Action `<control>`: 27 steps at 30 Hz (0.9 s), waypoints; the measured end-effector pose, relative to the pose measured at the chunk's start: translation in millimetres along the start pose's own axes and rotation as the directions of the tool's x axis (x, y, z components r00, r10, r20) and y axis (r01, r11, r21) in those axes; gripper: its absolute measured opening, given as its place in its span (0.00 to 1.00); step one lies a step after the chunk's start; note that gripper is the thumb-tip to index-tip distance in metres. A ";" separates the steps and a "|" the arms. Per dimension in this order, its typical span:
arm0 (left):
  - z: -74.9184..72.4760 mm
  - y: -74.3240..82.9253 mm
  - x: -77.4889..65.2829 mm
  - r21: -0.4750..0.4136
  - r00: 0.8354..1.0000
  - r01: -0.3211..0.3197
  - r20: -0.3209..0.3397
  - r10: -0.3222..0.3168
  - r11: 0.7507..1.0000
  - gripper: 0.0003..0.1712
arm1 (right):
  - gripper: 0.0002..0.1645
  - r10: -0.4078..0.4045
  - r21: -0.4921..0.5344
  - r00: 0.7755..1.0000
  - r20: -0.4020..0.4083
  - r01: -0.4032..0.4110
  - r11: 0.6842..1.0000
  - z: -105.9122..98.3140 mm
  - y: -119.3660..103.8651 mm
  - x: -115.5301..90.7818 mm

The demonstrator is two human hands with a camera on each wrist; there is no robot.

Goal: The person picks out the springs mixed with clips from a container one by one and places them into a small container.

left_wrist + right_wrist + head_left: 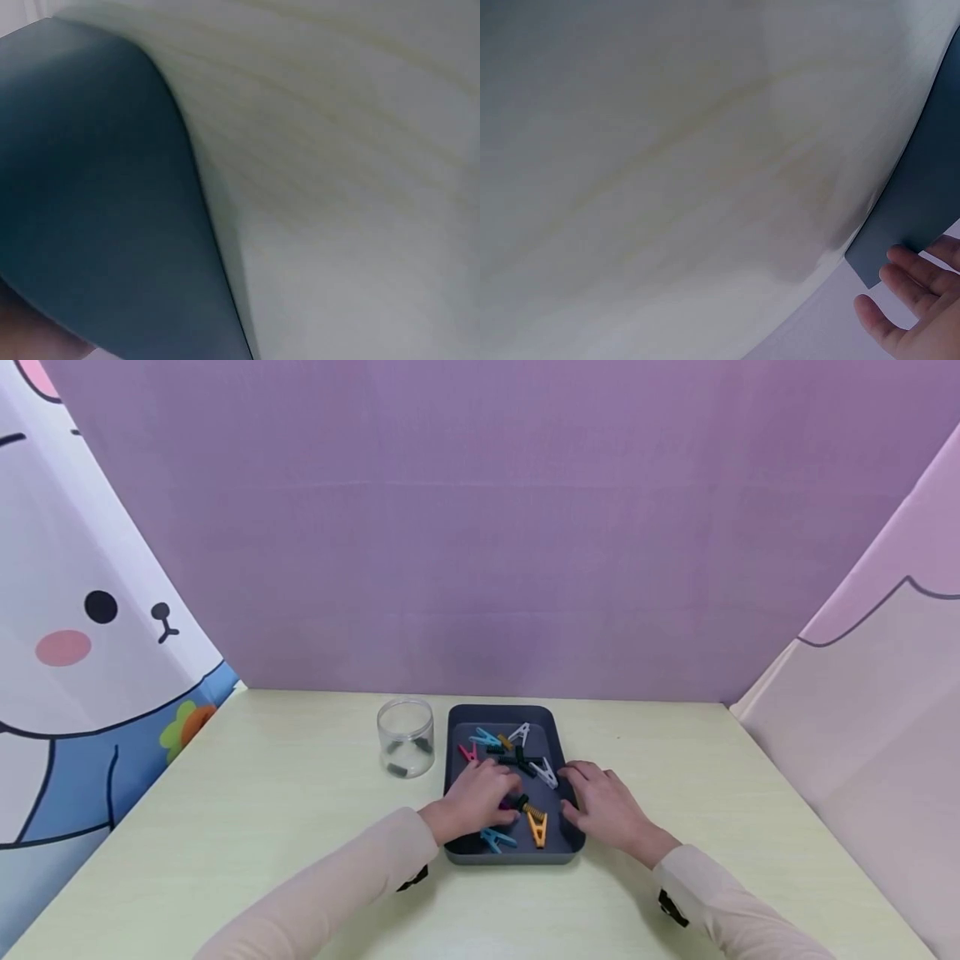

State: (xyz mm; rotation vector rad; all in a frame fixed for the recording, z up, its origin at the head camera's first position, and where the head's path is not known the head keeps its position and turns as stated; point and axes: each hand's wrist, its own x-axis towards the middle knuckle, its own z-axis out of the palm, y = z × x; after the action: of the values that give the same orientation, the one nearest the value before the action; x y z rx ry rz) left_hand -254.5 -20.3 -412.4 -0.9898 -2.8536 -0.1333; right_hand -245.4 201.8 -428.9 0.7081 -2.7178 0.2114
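A dark grey tray (pixel 513 858) holds several small clothespins and dark pieces. My left hand (pixel 478 795) reaches over its left rim, fingers bent down among the pieces. A dark purple thing (pixel 508 804) shows between thumb and fingers; whether they pinch it is unclear. Beside it lie a black-and-gold coiled piece (pixel 533 810), a yellow clothespin (pixel 537 829) and a blue clothespin (pixel 497 839). My right hand (pixel 606 806) rests at the tray's right side, fingertips against the wall. In the right wrist view its fingers (pixel 909 287) are spread and loosely bent.
A clear round jar (pixel 405 739) with a few dark pieces inside stands left of the tray. Toward the tray's far end lie white clothespins (pixel 543 772), a red clothespin (pixel 468 752) and black pieces (pixel 520 758). A purple cloth (pixel 480 527) hangs behind the table.
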 end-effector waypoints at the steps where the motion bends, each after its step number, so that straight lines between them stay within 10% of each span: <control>1: 0.2 0.6 0.2 0.004 1.000 0.002 0.001 -0.002 1.000 0.18 | 0.25 0.000 0.000 1.000 0.000 0.000 1.000 0.1 0.0 0.2; 27: 7.9 0.4 4.1 0.029 0.999 0.036 -0.020 -0.036 0.999 0.12 | 0.25 0.004 -0.010 1.000 0.003 -0.004 1.000 1.7 -0.4 1.8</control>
State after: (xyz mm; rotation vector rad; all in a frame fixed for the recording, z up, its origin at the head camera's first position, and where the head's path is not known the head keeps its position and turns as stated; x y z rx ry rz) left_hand -258.1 -16.5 -419.6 -0.9270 -2.8483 -0.1038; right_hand -247.1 200.3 -429.9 0.7010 -2.7212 0.1975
